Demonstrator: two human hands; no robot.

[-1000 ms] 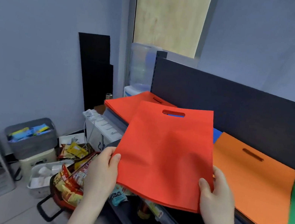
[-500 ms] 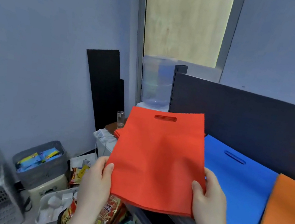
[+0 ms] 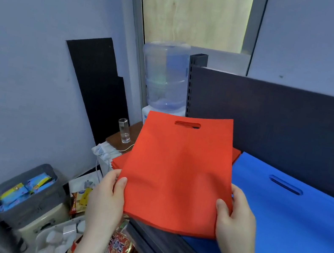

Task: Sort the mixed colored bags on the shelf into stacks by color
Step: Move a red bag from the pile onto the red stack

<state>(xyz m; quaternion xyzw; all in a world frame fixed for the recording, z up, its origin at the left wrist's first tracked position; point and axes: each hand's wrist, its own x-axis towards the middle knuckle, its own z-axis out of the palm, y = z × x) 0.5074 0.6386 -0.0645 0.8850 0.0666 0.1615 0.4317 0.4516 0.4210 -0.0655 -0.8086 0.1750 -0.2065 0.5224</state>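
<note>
Pinching red bag point(image 3: 178, 173), left hand point(image 3: 107, 200), right hand point(image 3: 235, 225)

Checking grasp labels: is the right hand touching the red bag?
Touching. Head view: the right hand pinches the red bag at its lower right corner, thumb on the front face.

A red bag point(image 3: 178, 168) with a cut-out handle is held flat over the red stack point(image 3: 118, 161); a blue bag point(image 3: 292, 219) lies alongside on the shelf point(image 3: 162, 250).
</note>
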